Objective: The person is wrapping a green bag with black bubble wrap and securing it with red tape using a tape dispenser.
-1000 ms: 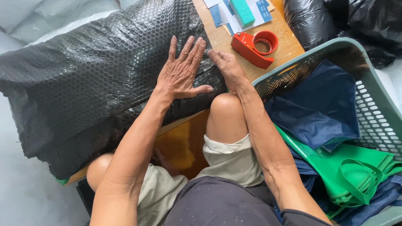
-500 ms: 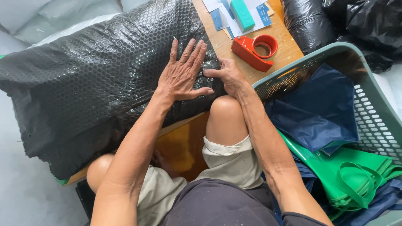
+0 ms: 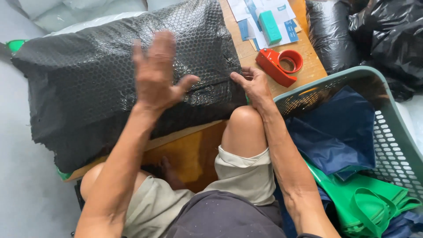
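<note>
Hands on a black bubble-wrapped bundle

We see the left hand (image 3: 155, 72) open and blurred over the bundle (image 3: 110, 75), fingers spread. The right hand (image 3: 254, 84) grips the bundle's right end, beside a red tape dispenser (image 3: 279, 65) on the wooden table (image 3: 308, 66). A green basket (image 3: 396, 128) at right holds navy cloth (image 3: 335, 128) and green bags (image 3: 374, 198).

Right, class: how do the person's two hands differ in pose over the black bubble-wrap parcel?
The left hand is open, fingers spread, and blurred; the right hand is sharp, its fingers curled at the end of the black bubble-wrap parcel. The left is over the parcel's middle, the right at its edge. Both are bare.
</note>
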